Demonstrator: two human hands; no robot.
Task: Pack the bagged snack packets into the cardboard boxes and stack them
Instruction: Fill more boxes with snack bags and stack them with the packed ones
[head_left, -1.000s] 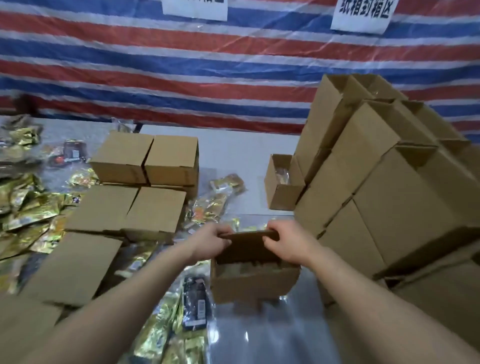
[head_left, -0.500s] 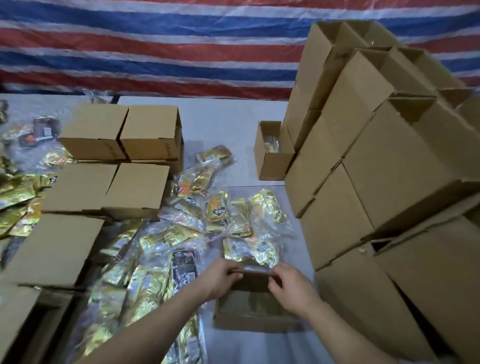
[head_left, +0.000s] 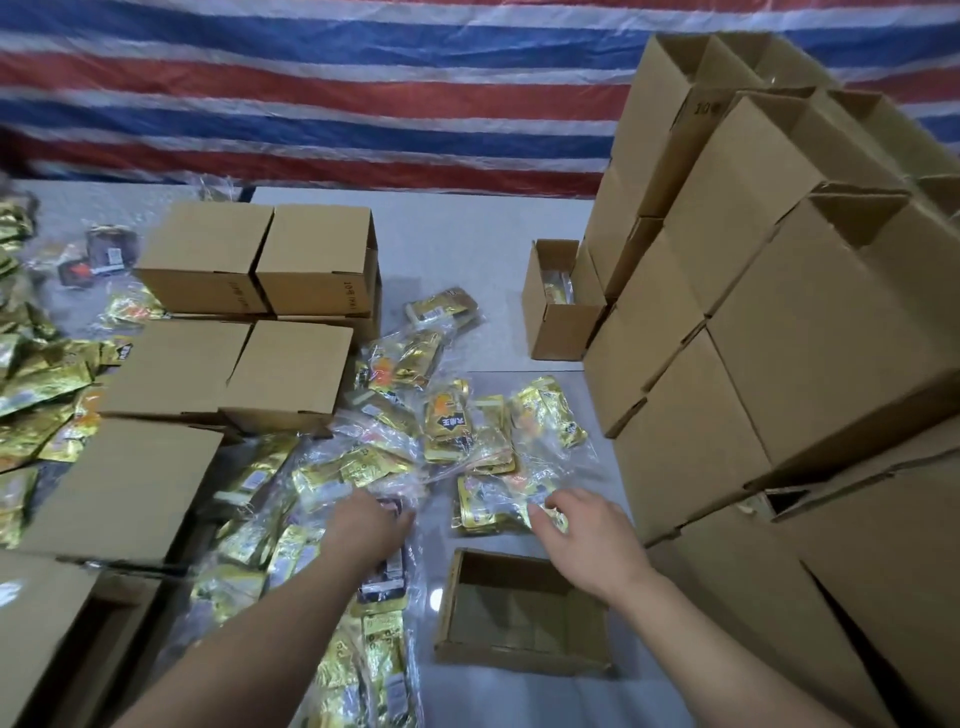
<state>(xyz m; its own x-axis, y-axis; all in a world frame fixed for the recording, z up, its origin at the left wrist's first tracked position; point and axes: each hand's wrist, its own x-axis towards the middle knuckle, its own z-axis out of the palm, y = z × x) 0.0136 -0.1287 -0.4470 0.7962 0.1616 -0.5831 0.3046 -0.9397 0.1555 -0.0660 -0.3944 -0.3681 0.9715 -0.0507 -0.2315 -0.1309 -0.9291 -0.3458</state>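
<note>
Reaching for bagged snack packets (head_left: 457, 431), heaped just beyond your fingertips. Open box (head_left: 524, 613) empty, below your right wrist. Left hand (head_left: 371, 530) on clear bags left of box, grip unclear from here. Right hand (head_left: 587, 530) spread, fingertips touching gold packet, holding nothing. Risk: slippery film slides as you pinch; forearm sweeping back could nudge box or leaning box stack (head_left: 753, 338) at right.
</note>
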